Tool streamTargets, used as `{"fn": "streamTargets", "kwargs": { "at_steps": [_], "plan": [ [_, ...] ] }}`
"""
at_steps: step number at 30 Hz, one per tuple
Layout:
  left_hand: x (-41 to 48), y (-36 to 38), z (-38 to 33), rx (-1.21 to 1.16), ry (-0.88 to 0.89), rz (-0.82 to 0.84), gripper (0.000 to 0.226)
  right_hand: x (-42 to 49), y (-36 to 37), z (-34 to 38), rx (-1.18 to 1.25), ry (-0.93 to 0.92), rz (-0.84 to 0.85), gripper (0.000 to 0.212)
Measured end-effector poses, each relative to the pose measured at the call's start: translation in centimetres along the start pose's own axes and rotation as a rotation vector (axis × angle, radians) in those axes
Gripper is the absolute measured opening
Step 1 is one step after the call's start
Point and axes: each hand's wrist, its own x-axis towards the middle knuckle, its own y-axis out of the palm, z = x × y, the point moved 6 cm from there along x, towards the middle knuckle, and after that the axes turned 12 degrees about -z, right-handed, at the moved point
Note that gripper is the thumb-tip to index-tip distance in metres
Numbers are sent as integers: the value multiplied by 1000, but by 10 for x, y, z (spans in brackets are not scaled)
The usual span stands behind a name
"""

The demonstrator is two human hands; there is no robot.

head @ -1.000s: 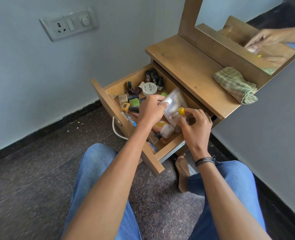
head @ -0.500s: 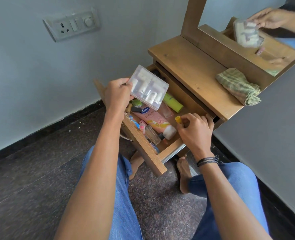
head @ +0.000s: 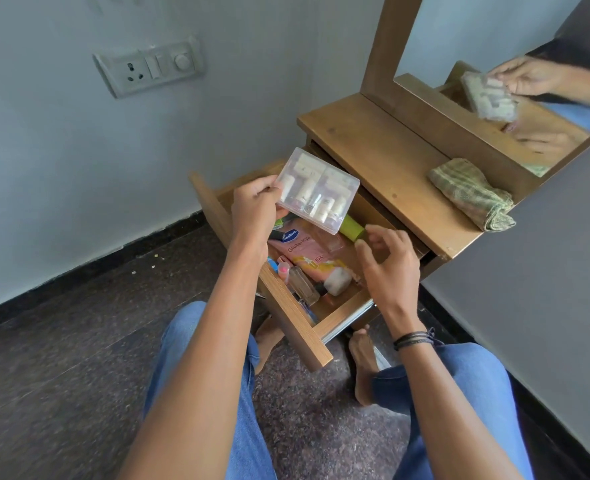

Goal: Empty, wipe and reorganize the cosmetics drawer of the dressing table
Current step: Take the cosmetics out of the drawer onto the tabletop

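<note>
This is a room in someone's home. A small wooden dressing table (head: pixel 383 157) with a mirror (head: pixel 477 39) stands by a painted wall (head: pixel 78 168). Its open drawer (head: pixel 297 327) holds a pink cream tube (head: pixel 304 252) and little bottles (head: pixel 302 285). There is a plug socket (head: pixel 149 67), a folded cloth (head: pixel 470 194) and a dark stone floor (head: pixel 61 375)

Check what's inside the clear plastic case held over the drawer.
Through the lid of the clear plastic case, small white bottles and tubes lie packed side by side. The frosted plastic blurs labels and count, and the left hand covers one corner.
</note>
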Motion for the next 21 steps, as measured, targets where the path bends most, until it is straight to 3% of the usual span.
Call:
{"fn": "streamTargets", "kwargs": {
  "at_steps": [2,5,9,14,21],
  "plan": [
    [-2,4,1,-18,-13,27,29,5,-4,10,154,57,11,56],
    [-3,7,2,-16,-10,48,28,16,3,21,199,63,138,90],
    [-1,8,4,32,19,71,27,30,22,33,95,-44,336,109],
    [1,6,2,34,18,59,25,39,29,32,0,-95,487,104],
    [-1,15,-4,-229,-91,80,29,66,15,42,-39,-241,291,81]
  ]
}}
